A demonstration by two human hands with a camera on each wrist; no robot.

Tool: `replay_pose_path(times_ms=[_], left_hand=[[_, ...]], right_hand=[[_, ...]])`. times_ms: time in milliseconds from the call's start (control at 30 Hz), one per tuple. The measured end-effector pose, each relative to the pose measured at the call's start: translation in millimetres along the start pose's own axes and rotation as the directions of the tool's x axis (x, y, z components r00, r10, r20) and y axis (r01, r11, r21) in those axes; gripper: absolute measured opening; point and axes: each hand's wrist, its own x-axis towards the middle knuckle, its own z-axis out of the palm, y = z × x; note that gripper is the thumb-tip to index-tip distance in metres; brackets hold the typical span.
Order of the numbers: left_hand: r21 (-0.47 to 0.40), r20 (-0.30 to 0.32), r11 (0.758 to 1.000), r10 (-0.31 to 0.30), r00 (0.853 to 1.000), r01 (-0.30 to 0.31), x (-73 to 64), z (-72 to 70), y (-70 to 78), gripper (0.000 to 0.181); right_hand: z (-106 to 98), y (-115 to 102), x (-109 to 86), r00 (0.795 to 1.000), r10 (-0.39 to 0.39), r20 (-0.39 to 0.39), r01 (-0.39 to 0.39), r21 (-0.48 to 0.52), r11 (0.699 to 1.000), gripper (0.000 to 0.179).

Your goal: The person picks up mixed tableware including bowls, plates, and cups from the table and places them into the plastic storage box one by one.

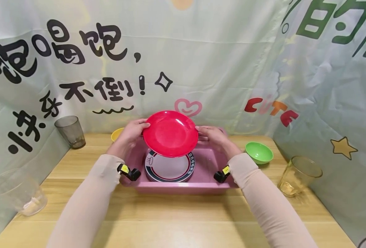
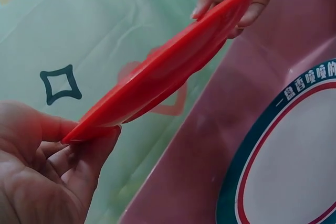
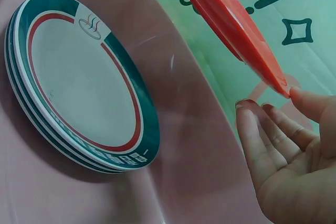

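A red plate (image 1: 170, 133) is held up, tilted, above the back of a pink basin (image 1: 212, 156). My left hand (image 1: 132, 132) pinches its left edge, thumb on one face and fingers on the other, as the left wrist view shows (image 2: 52, 169). At the opposite edge is my right hand (image 1: 214, 136); in the right wrist view its thumb touches the rim, while the loosely bent fingers (image 3: 252, 129) stand apart from the plate. Inside the basin lies a stack of white plates (image 1: 170, 168) with dark green and red bands, also seen close up in the right wrist view (image 3: 84, 82).
A yellow bowl (image 1: 116, 133) shows partly behind my left hand. To the right are a green bowl (image 1: 259, 153) and an amber glass (image 1: 297, 176). A grey glass (image 1: 71, 132) and a clear glass (image 1: 24, 193) stand left. Printed cloth (image 1: 201, 62) encloses the wooden table (image 1: 170, 220).
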Motion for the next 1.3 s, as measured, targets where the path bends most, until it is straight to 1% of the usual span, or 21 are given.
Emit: replay_pose_path(times_ms=[133,200,400,500,633,733,800,900,1067,1167,1233,1300], left_hand=[[-0.011,0.000,1.000,-0.020,1.000,0.020,5.0,4.1,-3.9,0.040],[-0.030,0.001,0.999,-0.032,1.000,0.032,8.0,7.1,-6.3,0.040],[-0.064,-0.006,0.996,-0.058,0.998,0.057,14.0,13.2,-12.2,0.040],[-0.062,-0.014,0.996,-0.070,0.997,0.069,16.1,13.6,-15.2,0.041],[-0.048,-0.046,0.996,-0.073,0.996,0.071,18.4,13.1,-17.9,0.042],[-0.025,-0.059,0.998,-0.055,0.997,0.054,19.9,12.6,-19.3,0.042],[-0.011,-0.057,0.999,-0.040,0.998,0.039,20.7,12.0,-20.1,0.043],[0.017,-0.060,0.999,-0.034,0.998,0.035,21.1,11.2,-22.0,0.042],[0.074,-0.056,0.996,-0.054,0.997,0.058,21.4,9.8,-25.8,0.042],[0.120,-0.060,0.990,-0.065,0.996,0.071,22.0,9.3,-29.6,0.041],[0.154,-0.061,0.986,-0.055,0.997,0.063,22.9,9.5,-32.4,0.040],[0.193,-0.062,0.980,-0.029,0.998,0.041,24.2,10.1,-35.1,0.038]], right_hand=[[-2,5,4.5,1.000,-0.010,-0.007,0.010,0.023,1.000,0.047],[-3,6,6.2,1.000,-0.008,-0.022,0.009,0.028,1.000,0.048],[-4,10,9.3,0.997,-0.015,-0.071,0.016,0.009,1.000,0.047],[-4,12,11.3,0.997,-0.032,-0.067,0.033,0.012,0.999,0.045],[-3,13,13.7,0.998,-0.052,-0.045,0.053,0.022,0.998,0.045],[-2,13,14.5,0.997,-0.064,-0.035,0.065,0.023,0.998,0.044],[0,12,14.5,0.997,-0.070,-0.030,0.071,0.016,0.997,0.044],[1,12,14.2,0.997,-0.073,-0.035,0.073,-0.009,0.997,0.043],[4,14,13.7,0.996,-0.053,-0.065,0.049,-0.062,0.997,0.038],[4,17,14.8,0.997,-0.036,-0.064,0.029,-0.106,0.994,0.037],[4,19,15.7,0.998,-0.024,-0.063,0.015,-0.135,0.991,0.036],[3,21,16.9,0.998,-0.016,-0.060,0.007,-0.157,0.988,0.036]])
